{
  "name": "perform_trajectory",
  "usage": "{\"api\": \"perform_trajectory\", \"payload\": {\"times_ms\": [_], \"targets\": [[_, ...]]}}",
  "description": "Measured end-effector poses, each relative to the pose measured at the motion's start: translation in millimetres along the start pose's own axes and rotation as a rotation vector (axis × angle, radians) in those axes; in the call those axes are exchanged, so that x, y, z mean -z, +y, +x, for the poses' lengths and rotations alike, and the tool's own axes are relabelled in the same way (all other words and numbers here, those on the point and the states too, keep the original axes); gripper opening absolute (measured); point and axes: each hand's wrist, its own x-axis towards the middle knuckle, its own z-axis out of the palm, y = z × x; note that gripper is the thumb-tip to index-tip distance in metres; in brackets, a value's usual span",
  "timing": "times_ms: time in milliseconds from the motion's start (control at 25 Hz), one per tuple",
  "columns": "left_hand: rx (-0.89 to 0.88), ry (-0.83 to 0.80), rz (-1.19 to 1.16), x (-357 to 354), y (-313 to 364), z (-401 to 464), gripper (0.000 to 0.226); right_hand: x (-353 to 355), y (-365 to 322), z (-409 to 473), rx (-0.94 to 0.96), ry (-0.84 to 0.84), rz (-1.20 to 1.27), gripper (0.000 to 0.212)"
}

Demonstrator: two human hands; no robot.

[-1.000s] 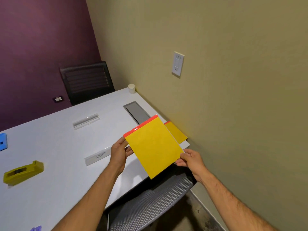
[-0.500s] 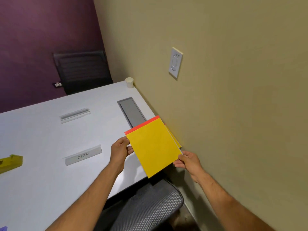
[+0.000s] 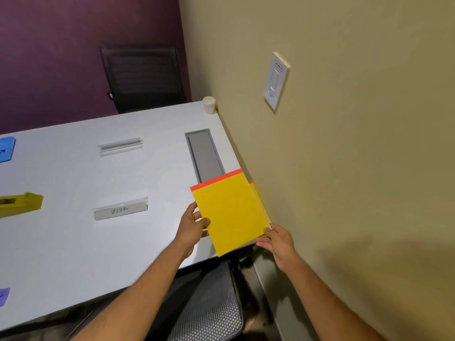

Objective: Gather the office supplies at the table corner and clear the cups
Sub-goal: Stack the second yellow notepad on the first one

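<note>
A white tabletop (image 3: 73,242) meets an olive wall (image 3: 357,168) at three o'clock, with a light switch (image 3: 275,81). At twelve o'clock, a black chair (image 3: 142,77) stands before a purple wall (image 3: 61,57). A mesh chair (image 3: 209,311) sits at six o'clock.

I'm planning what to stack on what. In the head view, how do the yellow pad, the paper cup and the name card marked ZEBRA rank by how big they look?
Largest to smallest, as they look:
1. yellow pad, held nearest the camera, so it looks enlarged
2. name card
3. paper cup, at the far corner, so its real size against the card is unsure
</note>
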Motion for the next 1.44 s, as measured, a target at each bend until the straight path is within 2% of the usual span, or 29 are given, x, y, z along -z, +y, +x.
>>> {"api": "perform_trajectory", "payload": {"times_ms": [120, 200, 280, 320, 560, 880, 1240, 1440], "targets": [[0.035, 0.019, 0.005, -6.4, -4.5, 17.9, 0.055, -1.8, 5.9, 12.0, -0.102, 0.022, 0.134, 0.037], [0.038, 0.045, -0.004, -10.1, -9.1, 33.0, 0.048, -1.7, 13.6, 19.2, -0.159, 0.030, 0.222, 0.025], [0.033, 0.044, -0.012, -13.9, -12.6, 50.0, 0.040, -2.3, 21.4, 28.2, -0.183, 0.032, 0.197, 0.007], [0.040, 0.035, -0.007, -15.9, -15.7, 59.7, 0.037, -3.6, 24.6, 34.1, -0.184, 0.040, 0.157, 0.005], [0.070, 0.079, 0.059, -28.4, -45.2, 110.2, 0.039, -4.6, 28.5, 78.1, -0.136, 0.132, 0.073, 0.011], [0.087, 0.055, 0.169, -37.8, -75.5, 150.7, 0.039, 9.4, 46.8, 130.3, -0.180, 0.233, 0.015, 0.015], [0.106, 0.166, 0.158, -50.8, -88.4, 171.6, 0.042, 4.0, 63.2, 153.1, -0.179, 0.363, 0.047, 0.019], [0.114, 0.175, 0.239, -57.5, -96.6, 175.3, 0.058, 3.4, 72.0, 156.3, -0.150, 0.350, 0.084, 0.024]]}}
